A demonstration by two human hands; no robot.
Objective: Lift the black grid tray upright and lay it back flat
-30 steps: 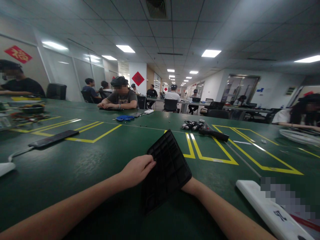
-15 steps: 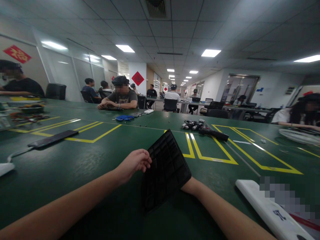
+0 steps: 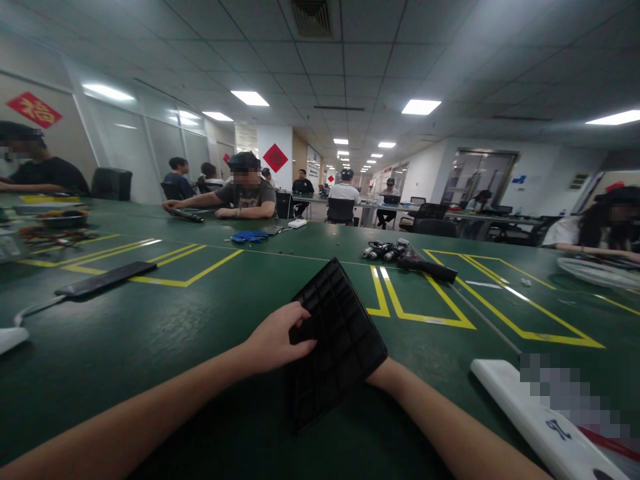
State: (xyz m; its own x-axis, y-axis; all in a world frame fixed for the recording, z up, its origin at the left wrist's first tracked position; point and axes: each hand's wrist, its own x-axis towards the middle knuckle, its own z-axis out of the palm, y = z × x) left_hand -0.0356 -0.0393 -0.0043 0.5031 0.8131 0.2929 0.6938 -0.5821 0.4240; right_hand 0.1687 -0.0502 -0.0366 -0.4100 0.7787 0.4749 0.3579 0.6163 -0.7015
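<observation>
A black plastic tray with a grid of small compartments [image 3: 337,340] stands tilted up on the green table [image 3: 150,333] in front of me. My left hand [image 3: 277,337] rests on its left edge, fingers curled over the rim. My right hand is hidden behind the tray; only its wrist [image 3: 387,377] shows at the tray's lower right, so its fingers cannot be seen.
A white flat box [image 3: 540,420] lies at the near right. Black cylindrical parts and a black tool [image 3: 407,257] sit beyond the yellow floor-tape markings. A dark phone [image 3: 105,278] with a white cable lies at left. A blue item [image 3: 249,236] lies before a seated person [image 3: 245,193]; other people sit around.
My left hand lifted off the tray's edge, then came back and curled onto it. The tray tilted slightly. The person opposite stretched an arm out to the left.
</observation>
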